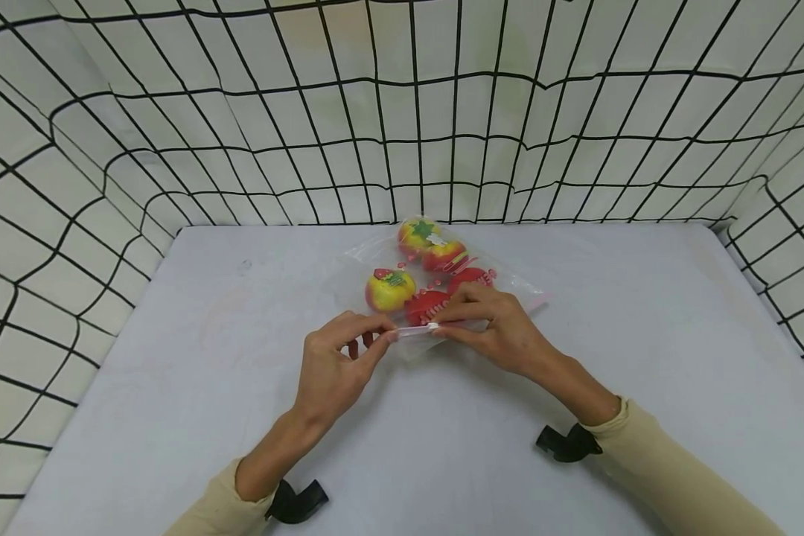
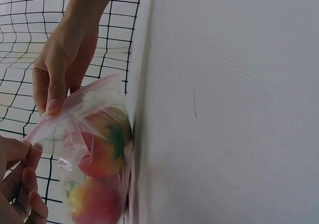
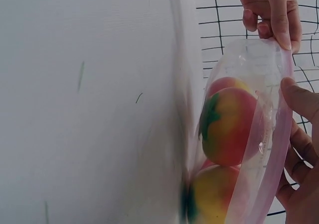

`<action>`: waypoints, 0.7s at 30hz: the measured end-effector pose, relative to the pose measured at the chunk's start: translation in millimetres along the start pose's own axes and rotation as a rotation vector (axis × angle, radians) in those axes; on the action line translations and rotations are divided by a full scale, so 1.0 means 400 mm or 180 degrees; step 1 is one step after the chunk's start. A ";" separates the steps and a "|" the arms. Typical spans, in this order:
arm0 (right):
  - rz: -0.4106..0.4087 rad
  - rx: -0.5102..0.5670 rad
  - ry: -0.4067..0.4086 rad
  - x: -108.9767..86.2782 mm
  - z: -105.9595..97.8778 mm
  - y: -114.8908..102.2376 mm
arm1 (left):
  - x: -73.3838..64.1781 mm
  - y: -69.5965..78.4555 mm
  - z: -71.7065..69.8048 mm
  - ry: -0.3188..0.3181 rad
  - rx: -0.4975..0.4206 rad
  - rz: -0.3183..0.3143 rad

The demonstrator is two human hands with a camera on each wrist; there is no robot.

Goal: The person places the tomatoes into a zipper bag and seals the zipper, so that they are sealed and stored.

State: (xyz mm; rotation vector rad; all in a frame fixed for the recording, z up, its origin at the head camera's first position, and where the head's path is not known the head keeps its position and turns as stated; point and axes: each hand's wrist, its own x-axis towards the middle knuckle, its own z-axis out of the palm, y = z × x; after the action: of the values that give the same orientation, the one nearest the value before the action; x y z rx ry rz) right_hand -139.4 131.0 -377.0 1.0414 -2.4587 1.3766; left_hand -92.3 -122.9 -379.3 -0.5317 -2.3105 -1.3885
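Observation:
A clear zip bag [image 1: 348, 272] with a pinkish zip edge lies on the table, and red print shows on its film. Inside are several round red-and-yellow fruits [image 1: 390, 290] with green leaf-shaped tops; whether they are real or toys I cannot tell. My left hand [image 1: 335, 365] pinches the zip edge between thumb and forefinger at the bag's near side. Beside it, my right hand [image 1: 499, 327] pinches the same edge at a small white slider [image 1: 432, 325]. In the right wrist view the pink zip strip [image 3: 279, 154] runs between both hands, with fruits [image 3: 232, 127] behind the film.
A white table [image 1: 194, 387] spreads under the bag. Black grid netting [image 1: 402, 112] stands along its back and both sides, before pale walls. A black curved piece [image 1: 298, 502] sits at the left wrist, another [image 1: 568, 443] at the right.

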 end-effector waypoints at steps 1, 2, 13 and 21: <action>-0.0005 -0.0002 0.0006 -0.001 -0.001 0.000 | 0.001 0.000 0.001 0.0000 -0.0002 0.0008; -0.0007 -0.0003 0.0009 -0.003 -0.003 0.001 | 0.001 0.001 0.001 0.0001 -0.0002 0.0014; 0.0065 -0.0111 0.0029 -0.011 -0.010 0.008 | 0.001 0.001 0.003 -0.0009 0.0015 -0.0004; -0.0027 -0.0159 0.0074 -0.021 -0.014 0.016 | -0.002 0.000 0.002 0.0003 -0.0011 0.0024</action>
State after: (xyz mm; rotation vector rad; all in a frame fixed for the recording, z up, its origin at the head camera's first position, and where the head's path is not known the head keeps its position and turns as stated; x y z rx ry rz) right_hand -138.4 141.7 -381.9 1.0179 -2.4559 1.3105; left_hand -91.8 -122.4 -380.1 -0.5402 -2.3033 -1.3892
